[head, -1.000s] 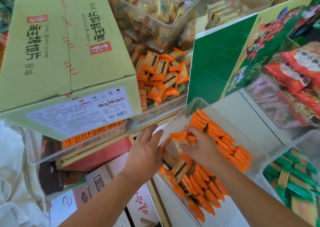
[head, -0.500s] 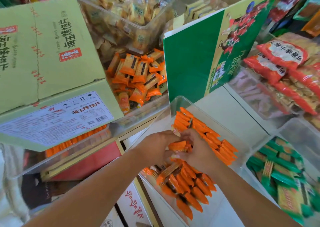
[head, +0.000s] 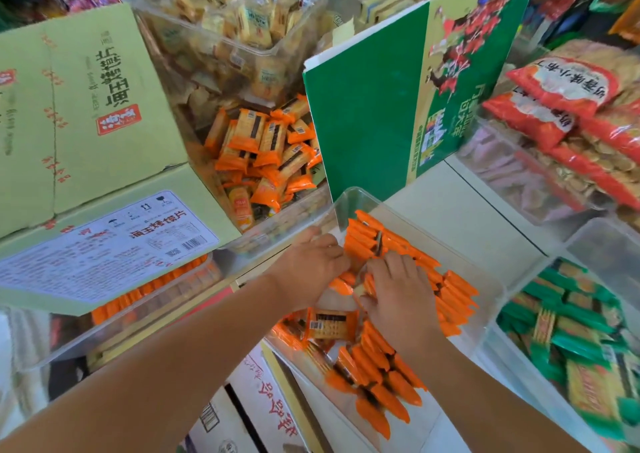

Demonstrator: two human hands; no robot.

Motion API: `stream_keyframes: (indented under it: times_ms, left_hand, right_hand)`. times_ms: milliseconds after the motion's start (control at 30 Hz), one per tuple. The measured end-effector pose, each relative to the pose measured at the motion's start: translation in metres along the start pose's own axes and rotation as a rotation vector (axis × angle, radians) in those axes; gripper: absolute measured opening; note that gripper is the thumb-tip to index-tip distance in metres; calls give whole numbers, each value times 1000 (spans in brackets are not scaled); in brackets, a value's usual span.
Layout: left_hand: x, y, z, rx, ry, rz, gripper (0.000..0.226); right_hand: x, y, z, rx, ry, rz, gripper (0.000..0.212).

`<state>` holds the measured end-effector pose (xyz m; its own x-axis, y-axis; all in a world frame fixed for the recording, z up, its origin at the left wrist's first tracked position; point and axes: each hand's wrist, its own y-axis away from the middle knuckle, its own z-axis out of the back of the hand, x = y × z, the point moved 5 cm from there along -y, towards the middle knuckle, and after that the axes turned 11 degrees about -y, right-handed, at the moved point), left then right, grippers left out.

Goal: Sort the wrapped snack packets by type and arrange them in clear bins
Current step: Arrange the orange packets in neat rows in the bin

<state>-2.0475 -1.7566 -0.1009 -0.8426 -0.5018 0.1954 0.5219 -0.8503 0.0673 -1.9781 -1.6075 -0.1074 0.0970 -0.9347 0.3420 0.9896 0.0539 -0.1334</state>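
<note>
The clear bin (head: 346, 193) sits at the near left edge of the counter (head: 460, 217). The orange packets (head: 453, 300) in it stand on edge in tight rows, likely so that more fit and all face one way. Both hands are down inside the bin, at the gap between the far row and the near one. The right hand (head: 398, 290) has bent fingers, and its thumb and forefinger seem to pinch a packet at their tips, probably to slot it upright. The left hand (head: 308, 265) curls against the end of the far row, apparently bracing it; whether it grips anything I cannot tell. One flat packet (head: 329, 324) lies just beneath both hands, not yet stood up.
</note>
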Motion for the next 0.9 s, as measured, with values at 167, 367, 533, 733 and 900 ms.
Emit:
stream_keyframes:
  times_ms: [167, 367, 533, 733, 900]
  left_hand:
    - [-3, -12, -11, 78, -229, 39, 25]
    - [3, -16, -6, -36, -315, 75, 23]
    - [14, 5, 11, -209, -138, 162, 36]
    - [33, 99, 21, -297, 343, 517, 21]
    - [4, 131, 2, -196, 492, 522, 24]
  right_hand:
    - [1, 2, -8, 67, 142, -15, 37]
    - [4, -8, -5, 37, 92, -54, 36]
    - [2, -9, 1, 113, 70, -141, 46]
    - [50, 0, 8, 290, -303, 39, 18]
    - [71, 1, -42, 725, -361, -230, 35]
